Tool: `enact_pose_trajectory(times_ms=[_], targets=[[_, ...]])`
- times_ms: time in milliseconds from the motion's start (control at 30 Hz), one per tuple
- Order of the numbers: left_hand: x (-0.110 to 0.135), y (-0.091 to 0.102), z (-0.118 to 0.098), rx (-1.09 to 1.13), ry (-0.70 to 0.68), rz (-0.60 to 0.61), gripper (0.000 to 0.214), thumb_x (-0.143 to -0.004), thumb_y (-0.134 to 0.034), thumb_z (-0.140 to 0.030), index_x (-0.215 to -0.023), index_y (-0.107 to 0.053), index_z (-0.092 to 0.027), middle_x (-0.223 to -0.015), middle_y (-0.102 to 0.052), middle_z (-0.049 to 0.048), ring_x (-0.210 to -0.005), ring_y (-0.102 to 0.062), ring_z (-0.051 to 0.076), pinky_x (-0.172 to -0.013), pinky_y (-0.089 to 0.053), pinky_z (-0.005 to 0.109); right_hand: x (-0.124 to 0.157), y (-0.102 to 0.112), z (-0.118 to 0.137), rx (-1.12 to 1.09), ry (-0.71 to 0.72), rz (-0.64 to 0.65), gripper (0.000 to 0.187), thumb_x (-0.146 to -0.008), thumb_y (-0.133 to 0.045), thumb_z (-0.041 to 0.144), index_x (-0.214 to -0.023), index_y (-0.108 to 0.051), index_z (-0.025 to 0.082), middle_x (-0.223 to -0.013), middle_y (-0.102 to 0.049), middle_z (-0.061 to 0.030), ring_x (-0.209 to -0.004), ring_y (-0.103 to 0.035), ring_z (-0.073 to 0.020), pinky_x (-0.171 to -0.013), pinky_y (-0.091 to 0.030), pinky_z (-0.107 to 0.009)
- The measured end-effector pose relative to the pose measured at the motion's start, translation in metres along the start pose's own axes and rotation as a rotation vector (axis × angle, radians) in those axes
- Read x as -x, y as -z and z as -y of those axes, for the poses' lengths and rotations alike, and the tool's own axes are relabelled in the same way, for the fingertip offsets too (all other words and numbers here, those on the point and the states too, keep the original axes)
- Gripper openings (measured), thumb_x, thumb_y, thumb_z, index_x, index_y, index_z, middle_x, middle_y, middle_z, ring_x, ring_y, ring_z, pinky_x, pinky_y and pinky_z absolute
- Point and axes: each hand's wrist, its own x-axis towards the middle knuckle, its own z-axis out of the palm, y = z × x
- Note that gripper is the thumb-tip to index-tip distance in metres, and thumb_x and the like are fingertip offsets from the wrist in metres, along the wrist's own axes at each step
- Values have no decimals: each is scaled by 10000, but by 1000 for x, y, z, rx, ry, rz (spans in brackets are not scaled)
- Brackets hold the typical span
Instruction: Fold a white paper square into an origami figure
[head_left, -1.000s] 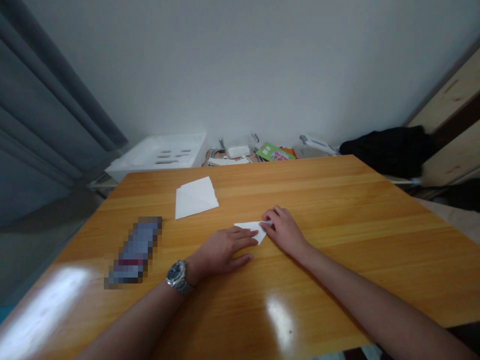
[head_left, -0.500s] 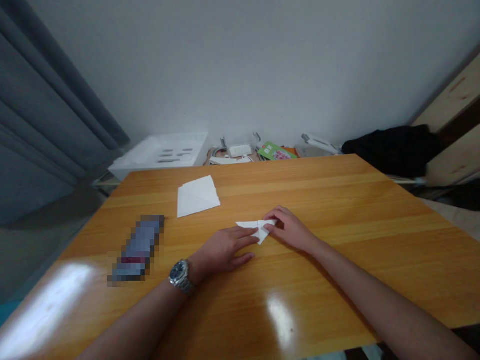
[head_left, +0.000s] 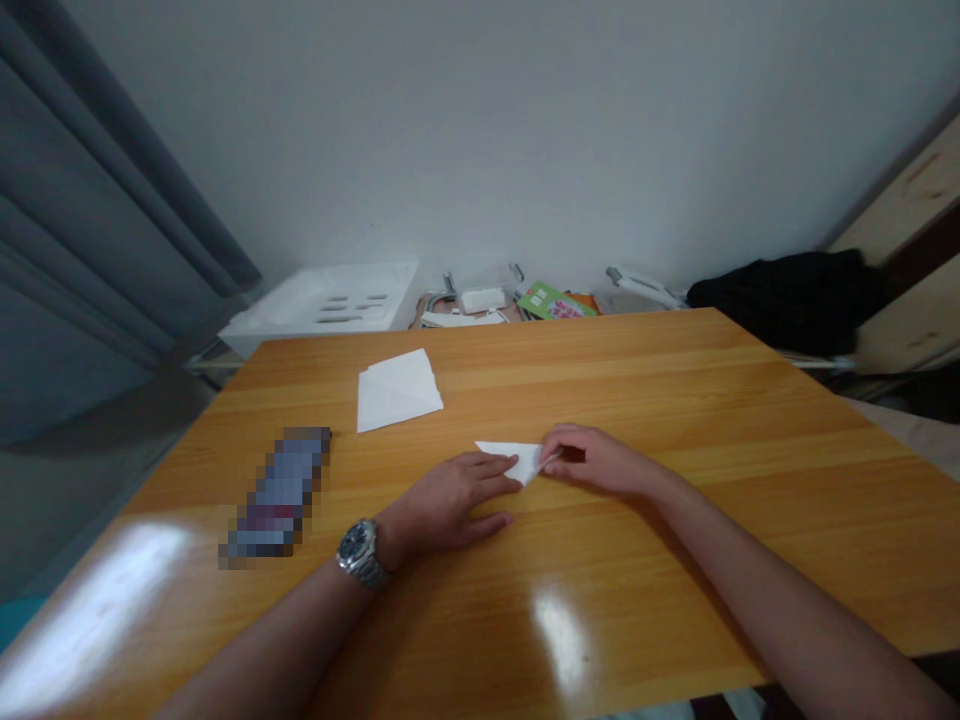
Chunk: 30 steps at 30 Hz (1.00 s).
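Note:
A small folded white paper (head_left: 517, 457) lies on the wooden table (head_left: 675, 400) in front of me. My left hand (head_left: 450, 498), with a metal watch (head_left: 358, 550) on its wrist, lies flat with fingers stretched out, fingertips pressing the paper's left part. My right hand (head_left: 596, 462) is closed in a pinch on the paper's right corner and has lifted a flap slightly. A second folded white sheet (head_left: 397, 390) lies farther back on the left, apart from both hands.
A blurred-out dark object (head_left: 276, 495) lies on the table to the left. Behind the table are a white tray (head_left: 322, 305), cables and small items (head_left: 480, 305), a green booklet (head_left: 553, 302), and a black cloth (head_left: 780, 290). Grey curtain at left, wooden cabinet at right.
My right hand has slid to the right off the paper and now pinches its right corner. The left hand stays pressing the paper.

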Motion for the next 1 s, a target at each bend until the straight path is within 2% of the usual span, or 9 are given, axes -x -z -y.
enact_pose_trajectory(times_ms=[100, 333, 467, 633, 1000], targets=[[1, 2, -1, 10, -26, -12, 416, -964, -567, -444, -1325, -612, -244, -1506, -517, 113, -1366, -509, 282, -1157, -396, 457, 0, 7, 3, 33, 67, 70, 207, -963, -612, 381, -934, -724, 209, -971, -699, -55, -943, -632, -198, -893, -484, -358], [-1, 3, -2, -4, -29, 3, 368, -968, -554, -433, -1269, -634, -238, -1488, -534, 116, -1363, -508, 283, -1154, -391, 460, 2, 12, 0, 64, 108, 119, 250, -1001, -543, 390, -984, -720, 213, -1042, -701, -66, -978, -635, -193, -935, -485, -369], [-2, 3, -4, -23, -36, 21, 342, -987, -528, -414, -1260, -640, -242, -1501, -518, 113, -1375, -494, 281, -1153, -389, 454, 2, 13, 0, 74, 85, 102, 260, -1007, -532, 399, -998, -710, 211, -1041, -698, -63, -978, -634, -188, -923, -486, -351], [-2, 1, -1, -20, -26, 14, 422, -986, -532, -429, -1366, -577, -252, -1511, -509, 113, -1355, -513, 275, -1147, -401, 453, 1, 13, 0, 83, 82, 96, 254, -1004, -535, 398, -1004, -709, 213, -1045, -700, -65, -983, -630, -198, -924, -481, -357], [-3, 3, -1, -34, -46, 6, 364, -999, -510, -422, -1294, -626, -244, -1494, -529, 110, -1336, -535, 272, -1131, -422, 438, -1, 10, 4, 128, 75, 70, 250, -1008, -518, 380, -954, -691, 208, -978, -697, -57, -913, -627, -198, -847, -481, -331]])
